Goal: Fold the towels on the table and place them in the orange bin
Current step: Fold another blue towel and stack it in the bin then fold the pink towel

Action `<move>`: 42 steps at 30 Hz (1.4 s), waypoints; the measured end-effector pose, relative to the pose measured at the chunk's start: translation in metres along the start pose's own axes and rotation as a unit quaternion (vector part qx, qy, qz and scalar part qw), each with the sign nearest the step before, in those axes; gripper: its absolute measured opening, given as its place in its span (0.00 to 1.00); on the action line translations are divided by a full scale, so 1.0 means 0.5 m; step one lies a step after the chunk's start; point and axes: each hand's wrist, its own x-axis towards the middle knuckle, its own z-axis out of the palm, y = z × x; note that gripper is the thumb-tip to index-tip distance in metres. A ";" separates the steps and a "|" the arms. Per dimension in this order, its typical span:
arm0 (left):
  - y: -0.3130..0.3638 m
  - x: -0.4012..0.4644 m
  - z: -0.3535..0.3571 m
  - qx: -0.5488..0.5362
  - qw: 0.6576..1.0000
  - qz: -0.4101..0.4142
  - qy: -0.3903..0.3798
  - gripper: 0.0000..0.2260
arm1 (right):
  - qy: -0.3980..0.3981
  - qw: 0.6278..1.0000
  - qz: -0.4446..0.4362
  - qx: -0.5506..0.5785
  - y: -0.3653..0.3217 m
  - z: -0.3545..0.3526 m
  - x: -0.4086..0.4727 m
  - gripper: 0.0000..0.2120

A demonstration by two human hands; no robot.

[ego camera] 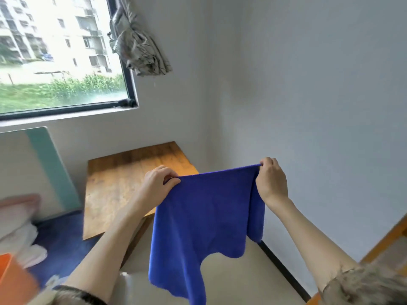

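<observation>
A blue towel (204,219) hangs in the air in front of me, spread out by its top edge. My left hand (159,183) pinches the top left corner. My right hand (272,180) pinches the top right corner, a little higher. The towel's lower edge droops in waves over the floor. An orange bin (13,276) shows partly at the bottom left edge, blurred. A wooden table (123,183) stands behind the towel, against the wall below the window.
White and pink cloths (19,234) lie piled at the left on a dark blue surface (63,238). A teal-edged panel (50,168) leans against the wall. A knotted curtain (136,42) hangs beside the window. An orange wooden edge (387,243) crosses the bottom right.
</observation>
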 end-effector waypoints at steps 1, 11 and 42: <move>-0.036 -0.011 -0.024 0.006 1.000 -0.008 0.009 0.04 | -0.011 0.999 0.010 0.038 -0.037 0.026 0.000 0.14; -0.288 -0.031 -0.151 0.017 0.985 -0.148 0.085 0.07 | -0.065 0.987 -0.018 0.146 -0.251 0.245 0.046 0.14; -0.966 0.486 0.026 0.016 0.919 -0.395 -0.017 0.05 | -0.338 0.939 -0.051 0.027 -0.410 1.030 0.568 0.10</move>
